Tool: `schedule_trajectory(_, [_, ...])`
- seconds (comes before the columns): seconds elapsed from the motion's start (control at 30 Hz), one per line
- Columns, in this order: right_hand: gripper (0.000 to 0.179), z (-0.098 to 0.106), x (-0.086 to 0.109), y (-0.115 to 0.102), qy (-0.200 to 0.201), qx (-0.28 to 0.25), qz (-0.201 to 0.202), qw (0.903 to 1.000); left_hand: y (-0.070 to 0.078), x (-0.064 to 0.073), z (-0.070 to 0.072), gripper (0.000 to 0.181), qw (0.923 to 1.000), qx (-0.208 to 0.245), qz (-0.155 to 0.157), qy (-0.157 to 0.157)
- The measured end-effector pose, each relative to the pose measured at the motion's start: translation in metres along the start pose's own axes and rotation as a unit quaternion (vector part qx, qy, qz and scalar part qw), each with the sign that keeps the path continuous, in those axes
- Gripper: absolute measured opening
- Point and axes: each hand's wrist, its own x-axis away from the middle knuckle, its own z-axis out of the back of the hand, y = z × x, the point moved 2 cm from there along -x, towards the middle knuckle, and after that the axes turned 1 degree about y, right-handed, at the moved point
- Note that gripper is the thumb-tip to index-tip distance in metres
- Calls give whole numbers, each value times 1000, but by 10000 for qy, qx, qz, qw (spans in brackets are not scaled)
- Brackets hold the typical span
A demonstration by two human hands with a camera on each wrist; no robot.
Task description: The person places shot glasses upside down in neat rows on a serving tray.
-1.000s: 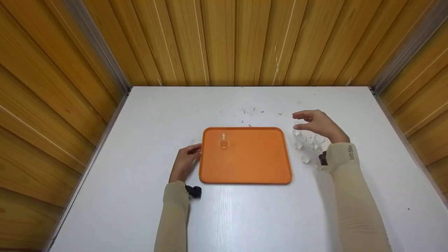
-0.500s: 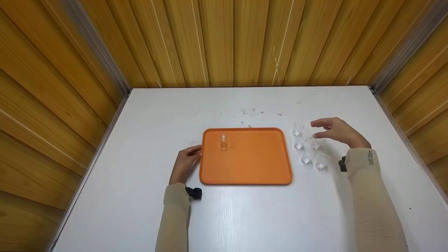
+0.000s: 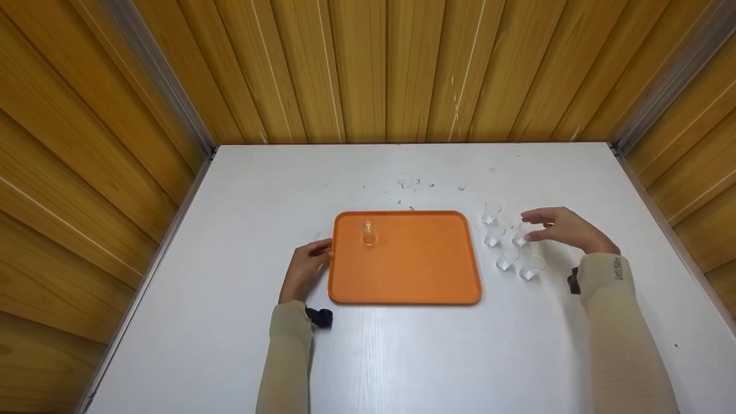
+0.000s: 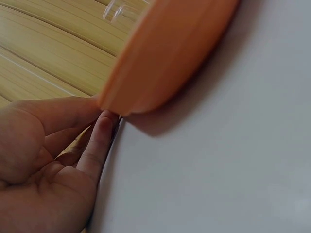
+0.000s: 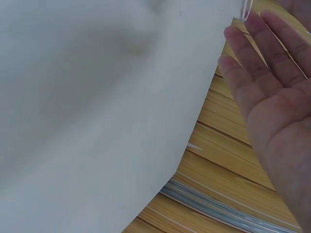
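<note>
An orange tray [image 3: 405,259] lies on the white table, with one small clear glass [image 3: 368,233] near its back left corner. My left hand [image 3: 302,269] rests at the tray's left edge. In the left wrist view its fairly straight fingers [image 4: 101,138] touch the tray rim [image 4: 160,58]. To the right of the tray stand several small clear glasses [image 3: 507,259]. My right hand [image 3: 566,229] is at the back right glass [image 3: 519,237], thumb and fingers spread beside its rim. The right wrist view shows the fingers [image 5: 272,56] nearly straight, a sliver of glass [image 5: 246,8] by their tips.
Wooden-patterned walls [image 3: 368,69] enclose the white table [image 3: 402,356] at the back and both sides. Dark specks [image 3: 409,184] mark the tabletop behind the tray. Another glass [image 3: 491,213] stands farthest back in the group.
My right hand has moved right and nearer, from above the farthest-back glass to the back right one. The front glasses it covered now show. My left hand and the tray stay put.
</note>
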Motion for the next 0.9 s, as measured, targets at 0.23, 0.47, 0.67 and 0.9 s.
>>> schedule_trajectory(0.23, [75,-5,-2,12,-26,23,-229,9997,0,1,1,34,10000,-11,-7,-38])
schedule_trajectory(0.47, [76,-12,-5,24,32,-131,-53,9999,0,2,-1,34,10000,23,-66,-29])
schedule_trajectory(0.67, [73,-17,-7,29,29,-299,-12,9995,0,1,-1,36,10000,2,-97,4])
schedule_trajectory(0.9, [76,-19,-11,31,-38,-380,-180,9991,1,1,0,35,10000,56,-55,-22])
